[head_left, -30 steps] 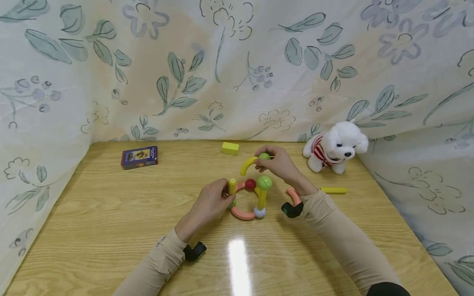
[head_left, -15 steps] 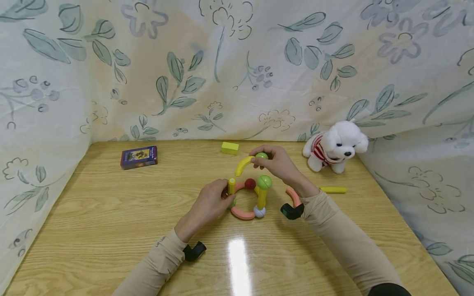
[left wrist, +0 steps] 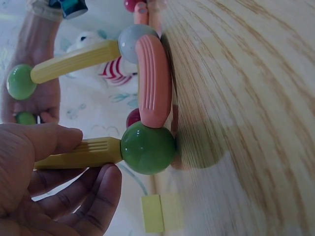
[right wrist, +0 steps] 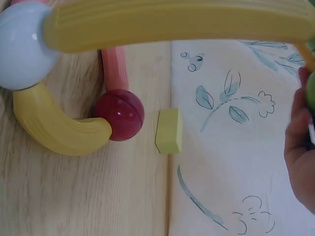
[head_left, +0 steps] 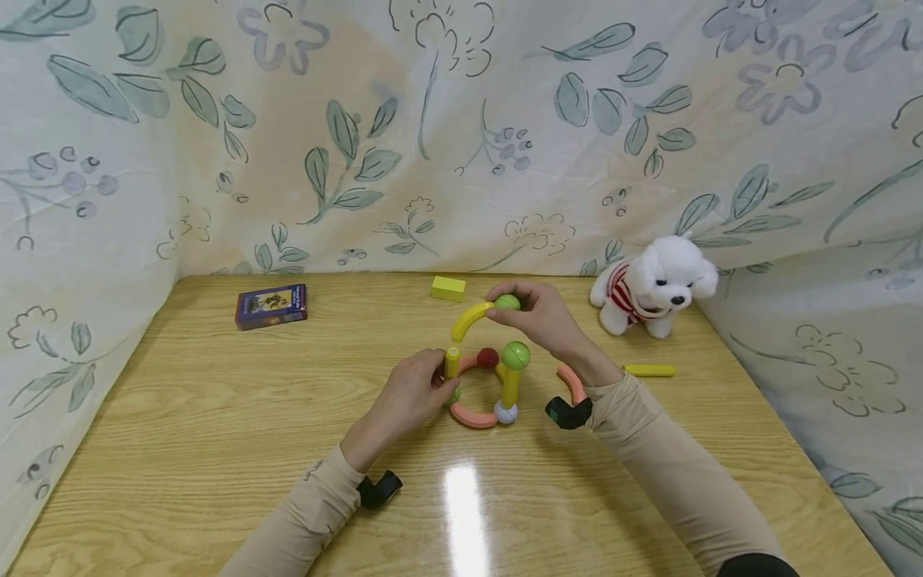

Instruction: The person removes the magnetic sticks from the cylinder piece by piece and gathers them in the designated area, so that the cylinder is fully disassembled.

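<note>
On the table a ring of toy rods and balls lies joined: a pink curved rod (head_left: 472,417), a pale grey ball (head_left: 505,413), a red ball (head_left: 488,358) and a green ball (left wrist: 147,147). My left hand (head_left: 411,389) pinches an upright yellow rod (left wrist: 98,150) that stands on this green ball. Opposite rises a second yellow rod (head_left: 509,389), topped by another green ball (head_left: 515,354). Above the ring, my right hand (head_left: 537,316) holds a third green ball (head_left: 508,302) with a curved yellow rod (head_left: 469,320) attached. That rod's lower end hangs just above the upright rod's top.
Behind the ring sits a yellow block (head_left: 449,289). A white plush dog (head_left: 652,284) stands at the back right, a small dark box (head_left: 272,307) at the back left. Near the right forearm lie a pink curved rod (head_left: 572,383) and a straight yellow rod (head_left: 649,371). Patterned cloth (head_left: 461,144) hangs behind.
My right hand has shifted slightly left, and the curved yellow rod's free end has swung left toward the upright rod. My left hand has stayed in place.
</note>
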A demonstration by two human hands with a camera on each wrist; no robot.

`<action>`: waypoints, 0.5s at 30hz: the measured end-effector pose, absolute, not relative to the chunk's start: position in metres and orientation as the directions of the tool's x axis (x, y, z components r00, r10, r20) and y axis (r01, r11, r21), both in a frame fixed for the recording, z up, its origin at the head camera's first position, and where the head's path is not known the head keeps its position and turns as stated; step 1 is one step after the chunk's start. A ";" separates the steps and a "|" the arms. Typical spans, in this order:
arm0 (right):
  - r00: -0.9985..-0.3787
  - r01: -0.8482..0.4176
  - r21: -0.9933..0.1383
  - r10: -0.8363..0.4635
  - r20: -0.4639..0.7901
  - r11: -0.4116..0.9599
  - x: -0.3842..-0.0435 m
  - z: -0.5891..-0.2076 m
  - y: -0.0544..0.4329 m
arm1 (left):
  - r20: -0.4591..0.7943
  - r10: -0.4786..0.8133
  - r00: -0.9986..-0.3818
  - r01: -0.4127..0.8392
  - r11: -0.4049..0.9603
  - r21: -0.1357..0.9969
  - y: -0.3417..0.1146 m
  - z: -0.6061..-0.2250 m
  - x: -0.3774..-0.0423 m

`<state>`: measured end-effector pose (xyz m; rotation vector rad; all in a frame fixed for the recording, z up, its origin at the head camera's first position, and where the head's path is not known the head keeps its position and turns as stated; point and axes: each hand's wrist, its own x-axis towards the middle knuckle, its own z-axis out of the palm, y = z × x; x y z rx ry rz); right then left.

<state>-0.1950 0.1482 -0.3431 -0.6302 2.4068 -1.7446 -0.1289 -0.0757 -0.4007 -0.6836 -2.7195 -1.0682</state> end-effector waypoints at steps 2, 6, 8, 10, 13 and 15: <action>-0.921 -0.250 -0.930 -0.362 0.143 0.270 -0.195 -0.343 0.149 | 0.292 0.361 -0.886 0.463 0.649 0.604 -0.075 -0.401 -0.129; -0.936 -0.211 -0.924 -0.338 0.098 0.318 -0.196 -0.343 0.149 | 0.286 0.355 -0.890 0.455 0.655 0.603 -0.075 -0.401 -0.129; -0.938 -0.184 -0.923 -0.341 0.062 0.338 -0.196 -0.343 0.149 | 0.273 0.348 -0.897 0.441 0.655 0.613 -0.075 -0.400 -0.128; -0.940 -0.151 -0.921 -0.341 0.022 0.359 -0.196 -0.342 0.148 | 0.259 0.340 -0.904 0.425 0.655 0.625 -0.074 -0.400 -0.128; -0.948 -0.107 -0.911 -0.318 -0.028 0.399 -0.197 -0.341 0.148 | 0.248 0.335 -0.909 0.414 0.657 0.630 -0.074 -0.399 -0.127; -0.957 -0.094 -0.892 -0.288 -0.042 0.443 -0.197 -0.341 0.148 | 0.251 0.339 -0.907 0.419 0.658 0.626 -0.074 -0.399 -0.127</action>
